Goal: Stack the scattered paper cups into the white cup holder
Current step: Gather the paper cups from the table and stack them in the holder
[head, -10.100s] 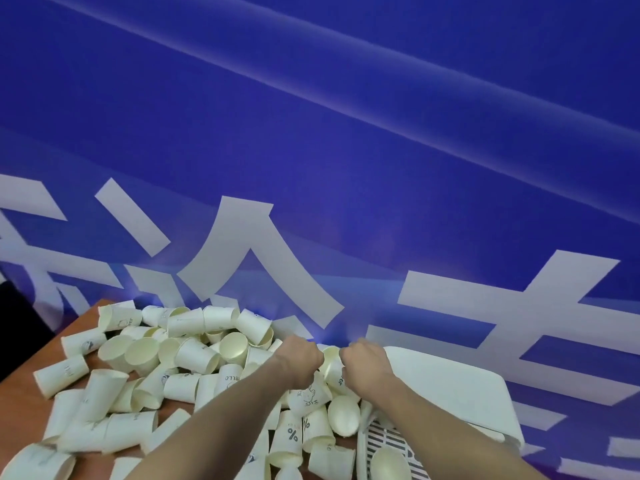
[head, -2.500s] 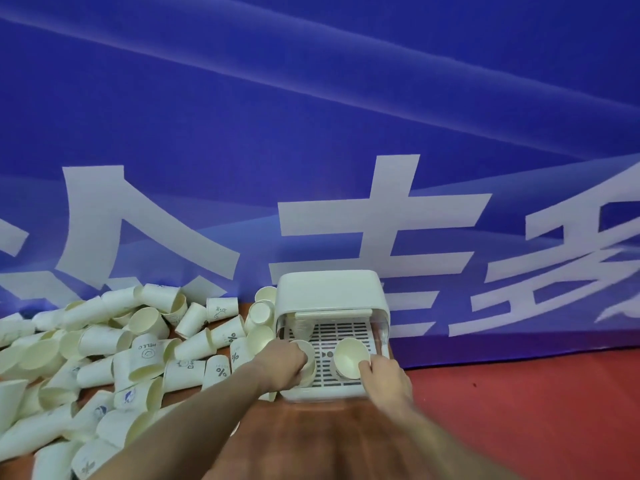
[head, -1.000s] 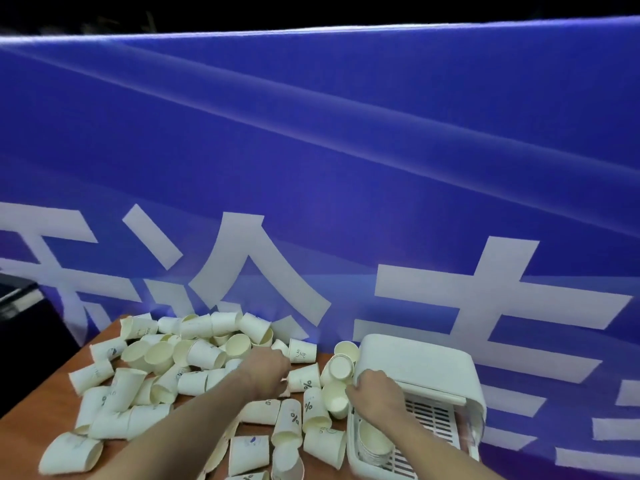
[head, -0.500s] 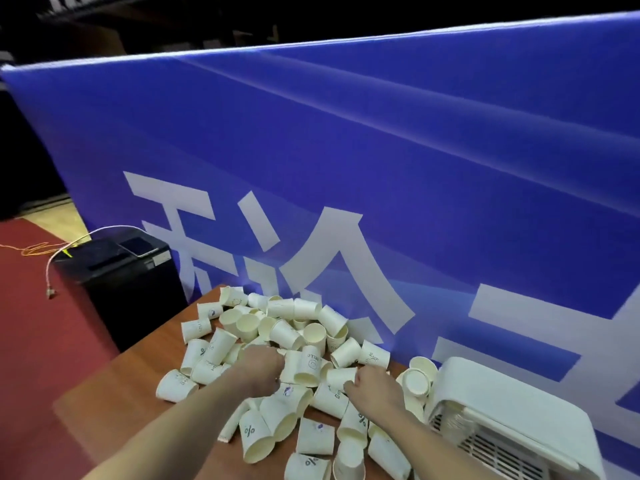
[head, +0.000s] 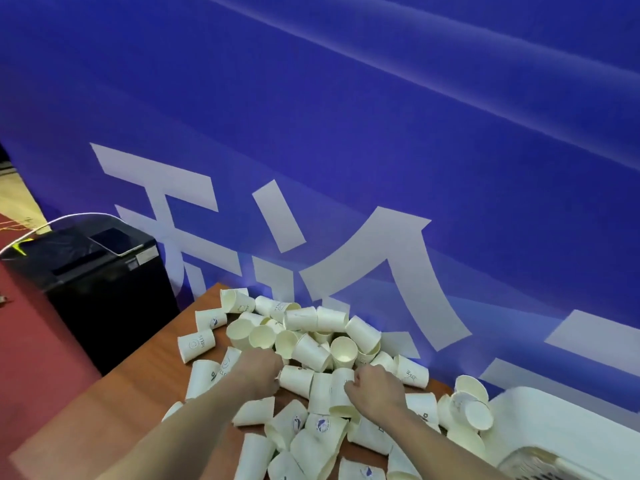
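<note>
Partly cropped cup holder (head: 568, 424) (grille blurred), hands (head: 375, 388) half-buried

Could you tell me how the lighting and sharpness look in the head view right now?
Head view: dim, bluish light; wide-angle bending tilts the banner; slight motion blur softens the paper cups and both hands; the white cup holder is cropped at the corner.

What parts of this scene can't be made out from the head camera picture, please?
- White cup holder: cut off by the lower right corner, so its contents are unseen.
- Left hand and right hand: fingers curl away among the paper cups; what they grip is hidden.
- Cup prints: too small to read.
</note>
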The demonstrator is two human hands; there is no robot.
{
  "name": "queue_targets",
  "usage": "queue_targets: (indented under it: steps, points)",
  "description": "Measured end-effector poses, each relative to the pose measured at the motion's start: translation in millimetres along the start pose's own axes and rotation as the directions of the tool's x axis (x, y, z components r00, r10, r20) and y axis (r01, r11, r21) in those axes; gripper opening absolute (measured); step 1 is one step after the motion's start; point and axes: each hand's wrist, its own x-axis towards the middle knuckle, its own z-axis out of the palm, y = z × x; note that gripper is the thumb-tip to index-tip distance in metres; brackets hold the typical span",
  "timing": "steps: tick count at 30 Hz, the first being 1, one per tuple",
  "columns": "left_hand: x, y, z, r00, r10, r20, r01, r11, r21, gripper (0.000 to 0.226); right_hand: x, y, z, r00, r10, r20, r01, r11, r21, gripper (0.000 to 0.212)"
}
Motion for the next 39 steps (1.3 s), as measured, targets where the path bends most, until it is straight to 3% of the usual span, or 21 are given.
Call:
queue_targets:
  steps: [7, 17, 21, 26, 32, 39]
  points:
    - [58.2, -12.5, 12.9, 0.999, 0.04, 0.018, -0.04, 0.999, -0.021, 0.021, 47.9, -12.1, 16.0, 1.0, 0.019, 0.003, -0.018, 0.998, -0.057, 0.016]
    - [135.1, -15.9, 46.8, 1.0, -0.029, -0.005, 0.026, 0.962, -0.27, 0.035, 124.1, -12.1, 50.5, 0.993, 0.043, 0.111, -0.03, 0.993, -0.116, 0.009]
    - [149.3, -22.1, 59.3, 1.0, -0.018, 0.015, 0.023, 0.896, -0.443, 0.035, 144.3, -8.7, 70.7, 0.978, 0.086, 0.189, -0.052, 0.983, -0.178, 0.006]
    - [152.4, -28.3, 63.3, 1.0, 0.009, 0.022, 0.007, 0.771, -0.637, 0.028, 151.9, -5.8, 83.5, 0.967, 0.111, 0.231, -0.054, 0.97, -0.239, 0.019]
    - [144.2, -18.9, 46.9, 0.999, 0.017, -0.027, -0.031, 0.734, -0.679, 0.018, 137.3, -2.0, 67.4, 0.982, 0.097, 0.164, -0.058, 0.972, -0.229, 0.013]
    - [116.1, -1.6, 14.5, 0.991, 0.027, -0.132, -0.096, 0.828, -0.552, 0.021, 102.9, -2.8, 28.7, 0.996, 0.073, 0.057, -0.062, 0.984, -0.168, 0.012]
